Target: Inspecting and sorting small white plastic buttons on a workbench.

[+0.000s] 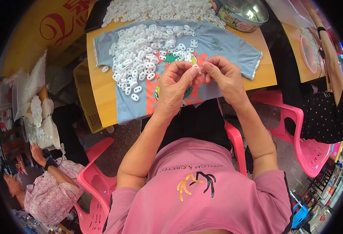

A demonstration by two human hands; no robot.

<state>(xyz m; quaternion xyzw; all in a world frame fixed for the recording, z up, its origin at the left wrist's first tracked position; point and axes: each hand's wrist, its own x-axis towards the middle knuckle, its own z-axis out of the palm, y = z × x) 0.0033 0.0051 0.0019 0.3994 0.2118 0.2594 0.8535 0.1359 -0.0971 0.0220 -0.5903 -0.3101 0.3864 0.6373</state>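
Observation:
My left hand (175, 84) pinches a small white plastic piece (195, 66) between thumb and forefinger, over the near part of a grey-blue T-shirt (130, 111) spread on the table. Just beside it, my right hand (226, 78) is closed, thumb against forefinger, its tips close to the same piece; whatever it grips is too small to make out. To the left of my hands lies a heap of white oval plastic pieces (134, 58), each with two holes. A few squarish white pieces (194, 43) with several holes lie beyond my fingers.
More white pieces (155, 9) are heaped at the table's far side, beside a round metal tin (243, 15). Pink plastic chairs (292, 113) stand at both sides. One person (54, 187) sits at the left, another (325, 117) at the right. A yellow crate (87, 99) is beside the table (267, 66).

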